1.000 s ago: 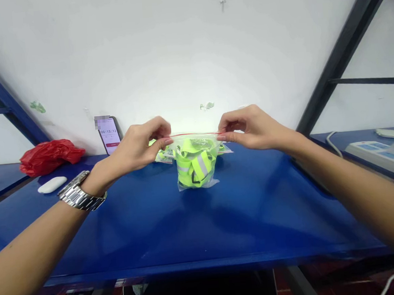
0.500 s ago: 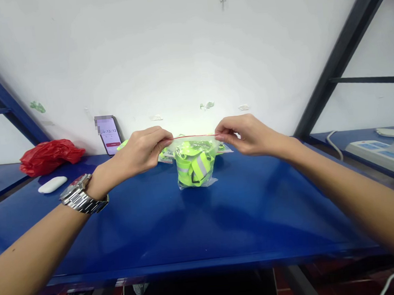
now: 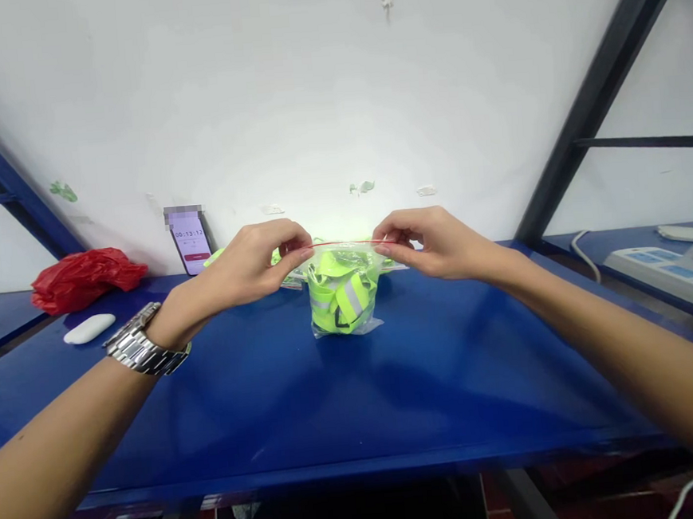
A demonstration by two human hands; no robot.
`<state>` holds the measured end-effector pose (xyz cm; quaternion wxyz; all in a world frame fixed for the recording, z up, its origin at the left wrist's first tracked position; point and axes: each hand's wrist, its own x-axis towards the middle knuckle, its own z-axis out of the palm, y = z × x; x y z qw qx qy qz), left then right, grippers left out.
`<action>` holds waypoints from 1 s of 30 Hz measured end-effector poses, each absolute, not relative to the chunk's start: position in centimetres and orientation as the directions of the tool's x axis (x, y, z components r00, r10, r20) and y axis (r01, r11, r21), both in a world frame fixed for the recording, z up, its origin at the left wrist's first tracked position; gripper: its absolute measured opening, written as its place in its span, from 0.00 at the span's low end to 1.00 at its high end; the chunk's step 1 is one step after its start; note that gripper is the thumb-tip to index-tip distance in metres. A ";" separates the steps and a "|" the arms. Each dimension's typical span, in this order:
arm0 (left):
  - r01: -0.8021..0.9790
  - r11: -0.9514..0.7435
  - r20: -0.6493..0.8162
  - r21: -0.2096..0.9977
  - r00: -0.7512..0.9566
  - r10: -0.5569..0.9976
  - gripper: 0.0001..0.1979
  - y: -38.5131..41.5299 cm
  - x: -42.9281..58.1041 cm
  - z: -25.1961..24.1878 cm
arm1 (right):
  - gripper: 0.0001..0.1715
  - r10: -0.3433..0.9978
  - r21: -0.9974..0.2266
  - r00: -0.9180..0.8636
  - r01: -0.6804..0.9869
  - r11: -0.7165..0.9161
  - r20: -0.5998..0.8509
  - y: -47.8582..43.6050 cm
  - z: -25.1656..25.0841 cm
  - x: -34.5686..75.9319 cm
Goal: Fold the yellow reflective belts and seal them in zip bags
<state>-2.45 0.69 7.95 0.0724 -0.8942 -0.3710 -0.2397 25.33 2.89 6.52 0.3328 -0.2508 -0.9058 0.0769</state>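
Note:
A clear zip-lock bag (image 3: 375,323) with a red seal line stands upright on the blue table (image 3: 346,407). Inside it is a folded fluorescent yellow reflective strap or vest (image 3: 340,296) with silver bands and a black buckle. My left hand (image 3: 266,258), with a metal watch (image 3: 144,343) on its wrist, pinches the left end of the bag's top edge. At the right end, thumb and fingers of my right hand (image 3: 426,244) pinch the same edge. The red line runs straight between both hands.
More fluorescent yellow packs (image 3: 291,278) lie behind the bag, partly hidden by it and my hands. A phone (image 3: 190,240) showing a timer leans on the wall. Left are a red plastic bag (image 3: 87,278) and a white case (image 3: 89,328). A white power strip (image 3: 671,270) lies far right.
My left hand's fingertips have shifted slightly inward along the bag's top edge. The right hand keeps its pinch near the right end. The view has shifted slightly.

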 end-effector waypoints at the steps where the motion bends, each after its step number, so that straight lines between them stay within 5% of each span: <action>1: 0.702 -0.711 0.478 0.031 0.614 0.628 0.10 0.7 -2.4 8.0 | 0.09 0.506 -0.312 -0.660 0.398 0.862 0.556 2.8 6.6 25.3; 14: 0.618 -0.692 0.437 -0.372 0.775 0.457 0.09 1.1 -3.3 6.6 | 0.04 0.497 -0.297 -0.685 0.400 0.867 0.532 3.3 6.5 25.1; 24: 0.639 -0.764 0.447 -0.090 0.712 0.542 0.08 1.0 -1.6 8.1 | 0.03 0.451 -0.261 -0.682 0.369 0.892 0.576 3.1 6.5 24.8; 30: 0.615 -0.779 0.406 -0.125 0.748 0.525 0.08 1.2 -0.9 8.3 | 0.07 0.456 -0.235 -0.705 0.394 0.889 0.543 2.8 7.5 23.8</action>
